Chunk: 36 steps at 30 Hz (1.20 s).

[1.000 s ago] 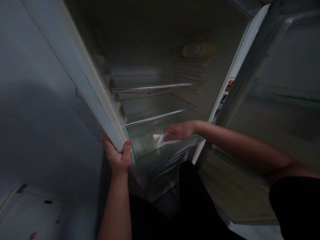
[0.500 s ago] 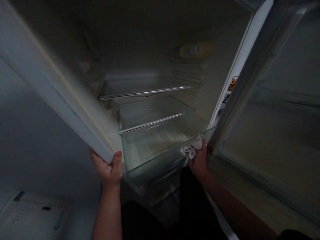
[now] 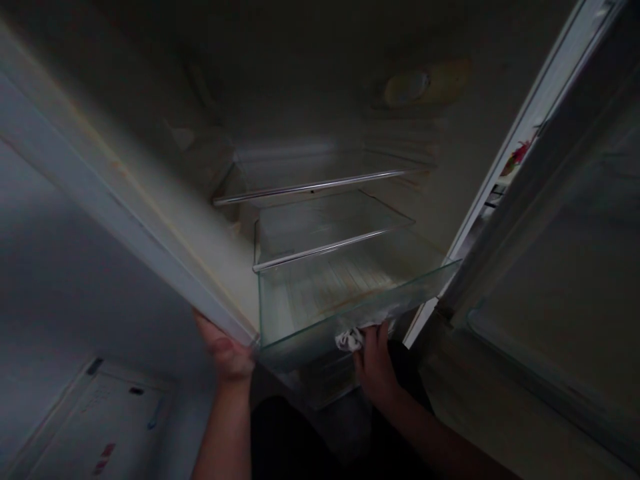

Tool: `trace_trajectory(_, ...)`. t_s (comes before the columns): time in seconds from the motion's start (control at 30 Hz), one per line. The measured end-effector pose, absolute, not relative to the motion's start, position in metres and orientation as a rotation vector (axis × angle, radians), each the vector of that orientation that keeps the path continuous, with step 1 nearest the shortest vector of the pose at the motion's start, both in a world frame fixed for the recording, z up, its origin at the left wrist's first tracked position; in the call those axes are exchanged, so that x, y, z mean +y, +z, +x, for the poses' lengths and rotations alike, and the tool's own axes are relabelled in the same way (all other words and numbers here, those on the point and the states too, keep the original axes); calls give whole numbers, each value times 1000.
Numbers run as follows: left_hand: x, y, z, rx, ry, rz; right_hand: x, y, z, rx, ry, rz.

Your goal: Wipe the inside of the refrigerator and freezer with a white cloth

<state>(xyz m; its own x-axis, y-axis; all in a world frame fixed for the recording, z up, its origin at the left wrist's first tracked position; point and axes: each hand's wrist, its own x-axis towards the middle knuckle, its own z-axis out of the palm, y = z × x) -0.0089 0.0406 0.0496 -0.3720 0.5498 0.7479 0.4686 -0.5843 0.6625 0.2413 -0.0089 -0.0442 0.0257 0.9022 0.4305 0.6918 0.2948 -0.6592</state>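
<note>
In front of me is an open refrigerator with a clear drawer [image 3: 300, 357] pulled partly out, its rim greenish. My right hand [image 3: 376, 367] holds a crumpled white cloth [image 3: 350, 340] against the outer front of that drawer, below the rim. The cloth's far side and some fingertips are hidden. At the left, my left hand [image 3: 227, 350] grips the front edge of the refrigerator's side wall [image 3: 200, 287], close to the drawer's left front corner. Above the drawer lie a lower glass shelf [image 3: 330, 220] and an upper glass shelf [image 3: 320, 181].
The refrigerator door [image 3: 550, 280] stands open on the right. A yellowish lamp cover [image 3: 430, 81] sits on the inner right wall. At lower left is a pale box-like object [image 3: 115, 420] with dark marks. My knees are below the drawer. The light is dim.
My right hand has moved the cloth left and down, from the drawer's rim near the right side to its outer front. My left hand stays on the side edge. The view has shifted slightly.
</note>
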Motion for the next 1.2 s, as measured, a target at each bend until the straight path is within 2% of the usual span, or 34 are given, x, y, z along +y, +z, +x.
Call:
trace_trajectory(0.23,41,46,-11,1159,2282,1669,39,-30,229,-1959,177,-1503)
trace_trajectory(0.4,40,48,-11,1283,2226,1713,79,-3,225,-2075,180,-1529)
trace_trajectory(0.57,41,47,-14,1480,2252,1745,117,1,213,-2051,237,-1556)
trace_trajectory(0.67,31,43,-11,1635,2395,1917,112,0,216,-1996,342,-1386)
trace_trajectory(0.77,8,32,5,1497,2572,2368,78,2,229,-1903,644,-1000)
trace_trajectory(0.83,-10,23,23,1397,2196,2675,48,3,240,-1809,873,-757)
trace_trajectory(0.93,-27,16,52,1369,1612,2386,12,5,253,-1709,1087,-619)
trace_trajectory(1.2,-16,26,75,1222,1559,1733,-3,1,284,-1796,1098,-909)
